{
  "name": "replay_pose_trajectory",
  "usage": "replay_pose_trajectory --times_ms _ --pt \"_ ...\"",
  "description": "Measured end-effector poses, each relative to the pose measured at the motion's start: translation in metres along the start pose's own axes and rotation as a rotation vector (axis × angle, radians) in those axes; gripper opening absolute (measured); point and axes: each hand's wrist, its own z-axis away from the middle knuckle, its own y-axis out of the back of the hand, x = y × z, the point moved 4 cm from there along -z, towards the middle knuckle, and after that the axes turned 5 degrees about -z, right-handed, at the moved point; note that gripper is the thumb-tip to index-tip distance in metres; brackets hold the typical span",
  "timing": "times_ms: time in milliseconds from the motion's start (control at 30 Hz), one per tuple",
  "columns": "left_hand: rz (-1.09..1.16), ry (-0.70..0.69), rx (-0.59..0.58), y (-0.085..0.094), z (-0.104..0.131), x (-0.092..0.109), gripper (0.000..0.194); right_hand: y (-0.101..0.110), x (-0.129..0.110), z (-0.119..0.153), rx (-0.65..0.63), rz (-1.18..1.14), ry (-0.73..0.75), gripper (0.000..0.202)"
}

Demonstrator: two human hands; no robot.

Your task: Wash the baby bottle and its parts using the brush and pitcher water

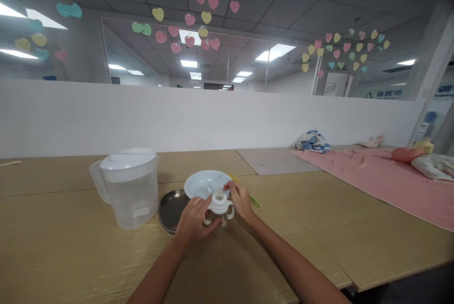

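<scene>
Two bare forearms reach up from the bottom edge and meet at a small baby bottle (220, 209), which serves as the landmark for everything else. It stands upright on the wooden table (71, 256), a white cap with a pale teat on top and a little loop handle at each side. On its left side the left hand (193, 222) is curled around the lower body, fingers wrapped and pressed against it, thumb lying across toward the cap. On its right side the right hand (241, 200) rests against the handle, fingers bent and close together with the fingertips raised near the teat; whether they pinch anything I cannot tell. Just behind the bottle lies a white divided plate (198, 182), and a yellow-green utensil (253, 199) pokes out from behind the right hand. Left of the bottle, partly tucked under the plate's rim, sits a shallow metal dish (170, 207). Further left stands a clear plastic pitcher (129, 190) with a white lid, its handle turned away from the bottle. Well off to the right, a pink cloth (372, 176) covers the tabletop, with a bundled doll (425, 160) and a crumpled blue-and-white cloth (312, 142) at its far edge. Behind everything runs a low white partition (213, 119), with heart-shaped stickers (198, 15) on the glass above it.
</scene>
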Motion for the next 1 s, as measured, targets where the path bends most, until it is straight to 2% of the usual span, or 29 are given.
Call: replay_pose_trajectory --times_ms 100,267,367,500,700,867,933,1000 --pt "0.002 -0.001 0.005 0.001 -0.001 0.000 0.046 0.001 -0.013 0.006 0.014 0.020 0.153 0.042" --pt "0.018 -0.001 0.010 0.000 0.000 0.000 0.044 -0.006 -0.035 0.019 -0.129 0.116 0.473 0.026" --pt "0.030 0.006 0.012 -0.001 0.001 -0.001 0.044 -0.006 -0.036 0.021 -0.142 0.155 0.517 0.022" --pt "0.036 0.010 0.018 0.001 0.001 0.000 0.045 -0.006 -0.035 0.021 -0.139 0.165 0.498 0.023" --pt "0.032 0.026 -0.019 -0.001 0.001 -0.002 0.047 -0.007 -0.029 0.021 -0.137 0.069 0.403 0.029" --pt "0.021 0.027 -0.011 0.000 0.000 -0.001 0.050 0.001 0.001 -0.006 0.035 -0.029 0.062 0.030" --pt "0.024 0.035 -0.018 0.001 -0.001 -0.001 0.049 0.005 0.015 -0.026 0.061 0.054 -0.055 0.030" --pt "0.034 0.044 -0.024 0.001 -0.001 -0.001 0.050 0.006 0.031 -0.047 0.012 0.239 -0.214 0.031"
